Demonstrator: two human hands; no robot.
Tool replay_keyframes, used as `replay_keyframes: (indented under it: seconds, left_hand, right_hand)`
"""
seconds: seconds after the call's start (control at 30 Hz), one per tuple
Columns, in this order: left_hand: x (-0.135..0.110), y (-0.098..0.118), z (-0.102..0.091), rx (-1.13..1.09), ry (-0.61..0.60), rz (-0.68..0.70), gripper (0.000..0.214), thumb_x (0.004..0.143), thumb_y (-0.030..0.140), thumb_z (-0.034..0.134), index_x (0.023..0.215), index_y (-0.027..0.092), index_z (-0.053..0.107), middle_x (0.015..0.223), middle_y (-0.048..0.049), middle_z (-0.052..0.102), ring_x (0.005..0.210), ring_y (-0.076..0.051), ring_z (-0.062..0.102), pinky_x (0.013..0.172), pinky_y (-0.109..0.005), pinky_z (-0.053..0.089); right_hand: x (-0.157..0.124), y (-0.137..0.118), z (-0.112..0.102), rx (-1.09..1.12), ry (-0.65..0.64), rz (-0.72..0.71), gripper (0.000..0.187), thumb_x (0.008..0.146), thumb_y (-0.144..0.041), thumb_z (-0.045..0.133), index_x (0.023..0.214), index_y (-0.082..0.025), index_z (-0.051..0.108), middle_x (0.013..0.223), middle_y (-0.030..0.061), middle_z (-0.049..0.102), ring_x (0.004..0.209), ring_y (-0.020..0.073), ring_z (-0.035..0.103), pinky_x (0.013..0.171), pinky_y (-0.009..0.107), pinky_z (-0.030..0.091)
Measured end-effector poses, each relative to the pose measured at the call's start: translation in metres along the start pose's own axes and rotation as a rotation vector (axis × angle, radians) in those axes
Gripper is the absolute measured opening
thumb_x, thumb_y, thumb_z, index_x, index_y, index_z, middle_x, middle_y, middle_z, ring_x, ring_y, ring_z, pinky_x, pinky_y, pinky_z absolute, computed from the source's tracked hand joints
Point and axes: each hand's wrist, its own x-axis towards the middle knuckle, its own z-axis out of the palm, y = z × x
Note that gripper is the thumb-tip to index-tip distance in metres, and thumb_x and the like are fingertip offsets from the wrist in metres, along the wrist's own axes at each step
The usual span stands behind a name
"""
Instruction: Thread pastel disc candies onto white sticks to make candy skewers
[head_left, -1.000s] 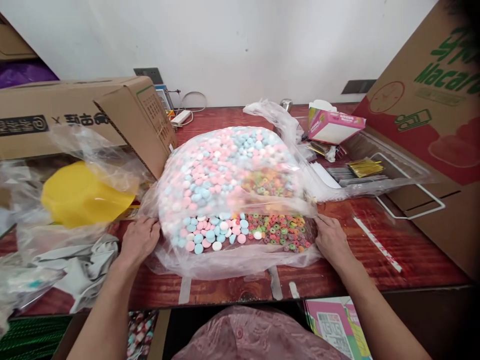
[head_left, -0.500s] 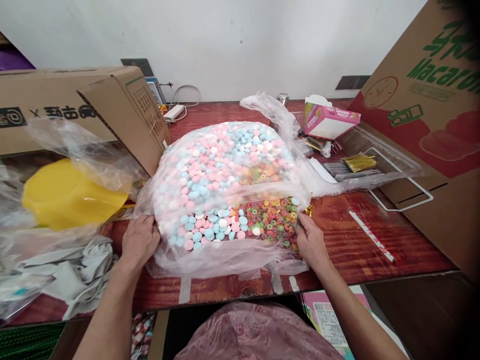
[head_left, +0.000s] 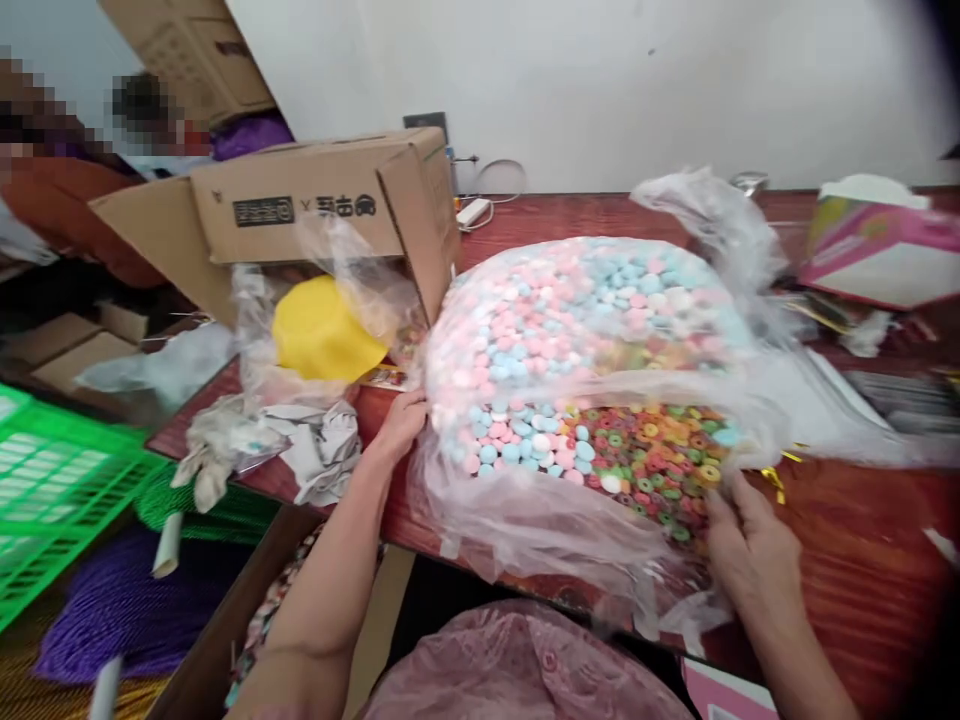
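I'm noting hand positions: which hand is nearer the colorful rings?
Right. The right hand is beside the rings; the left hand is farther, at the left side of the bag.

A white wall (head_left: 570, 90) backs the reddish table (head_left: 847, 545).

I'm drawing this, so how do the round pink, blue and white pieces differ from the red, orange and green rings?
The round pieces look solid; the rings have holes. The round pieces are pale, the rings brighter. The round pieces look larger than the rings. Both lie inside the clear plastic bag.
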Motion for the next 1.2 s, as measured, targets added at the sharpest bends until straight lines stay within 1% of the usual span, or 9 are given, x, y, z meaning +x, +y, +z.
replay_keyframes:
  seconds: [0.13,0.33,0.4,0.57,0.7,0.83,1.03,1.1,1.2]
  left_hand:
    - [0.006,-0.004,0.006,-0.27,-0.031,-0.059,0.039,0.075,0.043,0.058,0.093,0.011,0.07,0.083,-0.0134,0.074,0.088,-0.028,0.071,0.083,-0.041,0.057]
    - [0.006,0.016,0.035,-1.017,-0.216,-0.143,0.067,0.087,0.067,0.047,0.121,0.012,0.063,0.112,-0.0158,0.073,0.117,-0.032,0.065,0.102,-0.047,0.051]
    - [0.008,0.017,0.039,-1.047,-0.228,-0.196,0.062,0.087,0.063,0.053,0.122,0.013,0.063,0.112,-0.0151,0.073,0.117,-0.031,0.065,0.102,-0.046,0.052]
    - [0.012,-0.001,0.003,-0.751,0.043,-0.231,0.029,0.076,0.028,0.076,0.098,0.015,0.062,0.083,-0.0074,0.074,0.082,-0.021,0.073,0.085,-0.037,0.059]
    - [-0.008,-0.011,-0.034,-0.667,0.144,-0.196,0.037,0.07,0.026,0.081,0.093,0.017,0.054,0.076,-0.0017,0.068,0.071,-0.017,0.07,0.077,-0.035,0.058]
    - [-0.059,0.007,-0.03,-0.238,0.343,0.19,0.035,0.076,0.039,0.076,0.099,0.018,0.061,0.092,-0.003,0.068,0.081,-0.015,0.065,0.077,-0.03,0.054]
    - [-0.114,0.05,0.023,0.522,-0.422,0.655,0.065,0.079,0.035,0.076,0.137,0.018,0.051,0.126,-0.0121,0.062,0.108,-0.026,0.054,0.091,-0.043,0.049]
    - [-0.119,0.046,0.038,0.751,-0.486,0.745,0.058,0.079,0.026,0.073,0.132,0.015,0.052,0.12,-0.013,0.063,0.109,-0.028,0.051,0.095,-0.047,0.045]
    - [-0.122,0.027,0.052,0.965,-0.427,0.943,0.013,0.082,0.012,0.062,0.095,0.015,0.062,0.091,-0.0079,0.065,0.089,-0.024,0.051,0.082,-0.041,0.042]
  right_hand:
    - [0.001,-0.009,-0.006,0.026,-0.061,0.117,0.04,0.081,-0.051,0.048,0.102,-0.024,0.069,0.104,0.0138,0.071,0.097,0.0368,0.066,0.081,0.049,0.05]
    - [0.001,-0.025,-0.009,0.01,-0.057,0.143,0.031,0.078,-0.053,0.046,0.085,-0.026,0.061,0.087,0.0103,0.066,0.084,0.032,0.062,0.072,0.043,0.047]
    - [0.002,-0.024,-0.008,0.016,-0.055,0.116,0.029,0.078,-0.052,0.046,0.079,-0.025,0.057,0.081,0.0079,0.063,0.078,0.0287,0.06,0.069,0.04,0.046]
    - [0.001,-0.02,-0.007,-0.04,-0.074,0.01,0.028,0.08,-0.052,0.047,0.077,-0.024,0.05,0.081,0.0069,0.059,0.078,0.0266,0.058,0.07,0.038,0.046]
    - [-0.004,-0.02,-0.004,-0.115,-0.062,-0.056,0.051,0.085,-0.055,0.041,0.111,-0.016,0.06,0.115,0.0201,0.059,0.11,0.0375,0.056,0.089,0.052,0.048]
    - [-0.011,-0.021,-0.009,-0.123,0.004,-0.11,0.066,0.089,-0.053,0.042,0.138,-0.011,0.053,0.141,0.0222,0.047,0.131,0.0409,0.044,0.107,0.059,0.038]
    - [-0.02,-0.025,-0.017,-0.135,0.103,-0.205,0.06,0.092,-0.049,0.045,0.14,-0.013,0.053,0.145,0.0221,0.044,0.135,0.0411,0.042,0.108,0.062,0.036]
    - [-0.025,-0.026,-0.018,-0.175,0.147,-0.217,0.06,0.092,-0.05,0.047,0.14,-0.015,0.053,0.149,0.0227,0.04,0.135,0.0429,0.041,0.106,0.064,0.037]
    - [-0.034,-0.025,-0.018,-0.224,0.155,-0.258,0.059,0.092,-0.05,0.052,0.14,-0.017,0.053,0.153,0.022,0.036,0.136,0.0449,0.04,0.104,0.065,0.037]
